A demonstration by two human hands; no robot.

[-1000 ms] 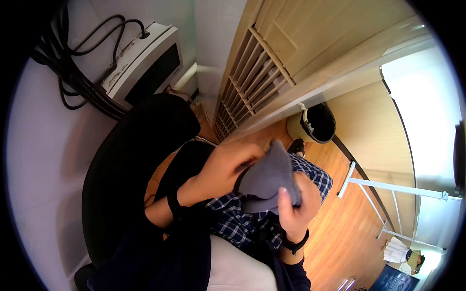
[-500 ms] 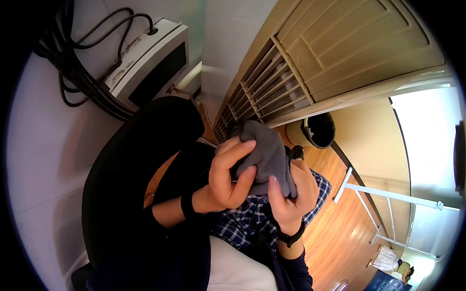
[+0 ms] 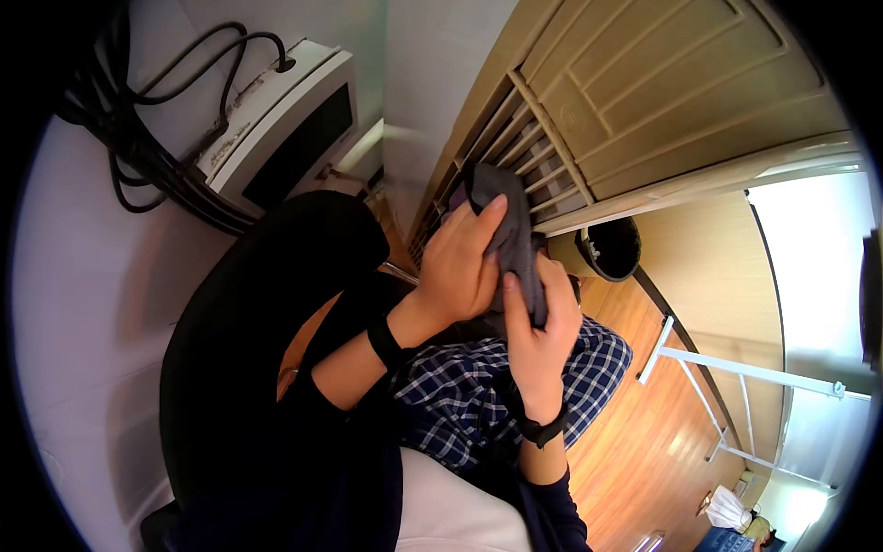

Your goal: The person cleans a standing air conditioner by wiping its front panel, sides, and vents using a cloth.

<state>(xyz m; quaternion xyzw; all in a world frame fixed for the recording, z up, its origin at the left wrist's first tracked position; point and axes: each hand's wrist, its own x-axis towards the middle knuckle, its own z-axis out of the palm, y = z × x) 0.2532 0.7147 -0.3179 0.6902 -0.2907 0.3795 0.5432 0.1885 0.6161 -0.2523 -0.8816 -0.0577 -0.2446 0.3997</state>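
The wooden door point(image 3: 662, 101) with its slatted vent fills the upper right, and everything else sits relative to it: the black office chair point(image 3: 248, 331) stands well to its lower left, the white monitor point(image 3: 276, 129) with dark cables point(image 3: 156, 156) is off to its left against the wall, and a round bin point(image 3: 607, 248) stands on the wood floor just below the door's bottom rail. A checked shirt point(image 3: 478, 405) lies across the person's lap, below the door and beside the chair. Raised in front of the door's vent slats is the grey cloth point(image 3: 508, 230), bunched into a narrow upright fold between both hands. The left hand point(image 3: 464, 267) wraps it from the side nearer the chair, fingers closed over the cloth with the thumb lying up along it. The right hand point(image 3: 538, 322) grips its lower part from the side nearer the bin, fingers curled around it and pinching the fabric. The cloth looks soft, light and limp, likely a knit that sags wherever it is unsupported; it is neither fragile nor slippery, and is probably best taken by an edge or corner so it hangs open rather than bunching.
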